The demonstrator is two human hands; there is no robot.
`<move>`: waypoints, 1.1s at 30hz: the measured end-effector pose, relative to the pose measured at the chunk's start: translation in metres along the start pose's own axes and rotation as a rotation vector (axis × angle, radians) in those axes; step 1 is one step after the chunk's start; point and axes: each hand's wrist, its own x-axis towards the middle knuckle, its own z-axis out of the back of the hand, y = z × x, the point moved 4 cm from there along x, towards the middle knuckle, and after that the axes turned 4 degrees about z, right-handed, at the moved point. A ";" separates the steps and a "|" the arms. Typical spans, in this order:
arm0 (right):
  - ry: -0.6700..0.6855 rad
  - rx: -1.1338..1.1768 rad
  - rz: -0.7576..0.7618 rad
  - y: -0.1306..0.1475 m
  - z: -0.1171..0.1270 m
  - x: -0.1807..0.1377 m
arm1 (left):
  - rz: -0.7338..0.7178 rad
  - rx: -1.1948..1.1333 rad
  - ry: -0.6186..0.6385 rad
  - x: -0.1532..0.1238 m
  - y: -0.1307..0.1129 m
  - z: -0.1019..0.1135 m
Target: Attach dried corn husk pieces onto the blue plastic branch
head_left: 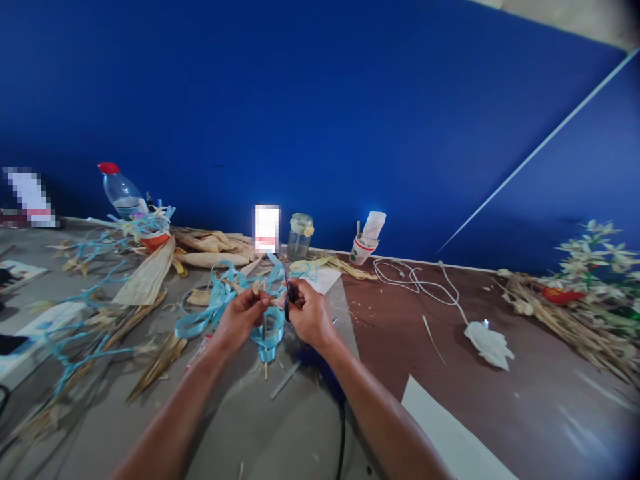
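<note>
My right hand [314, 319] is closed around the dark handles of a pair of scissors [287, 293], whose blades point up and away from me. To its left, my left hand [239, 321] pinches a small pale piece of dried husk [257, 291] close to the scissors. Whether the blades touch the piece cannot be made out. Light blue ribbon [193, 325] lies in loops behind and between the hands. Below them a thin stick [266, 371] pokes out from under a ribbon loop.
Dried husks [220, 259], a lidded jar [300, 237] and a paper cup [363, 250] stand or lie along the blue wall. On the left are a red-capped bottle [123, 190] and blue-wrapped stems [75, 363]. A white cable [425, 283] and white flowers [597, 257] are at right.
</note>
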 end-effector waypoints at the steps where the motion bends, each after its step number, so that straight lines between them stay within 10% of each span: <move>1: 0.002 0.004 -0.004 0.000 -0.001 0.000 | -0.016 0.008 -0.014 0.000 0.000 0.000; 9: 0.051 -0.024 -0.031 0.003 0.005 0.002 | -0.130 0.228 -0.139 0.002 -0.002 0.006; 18: 0.430 -0.096 -0.108 -0.002 0.046 0.005 | -0.218 0.363 -0.246 0.002 -0.015 0.023; 33: 0.607 -0.227 0.032 0.011 0.025 -0.002 | -0.227 0.445 -0.295 0.000 -0.021 0.025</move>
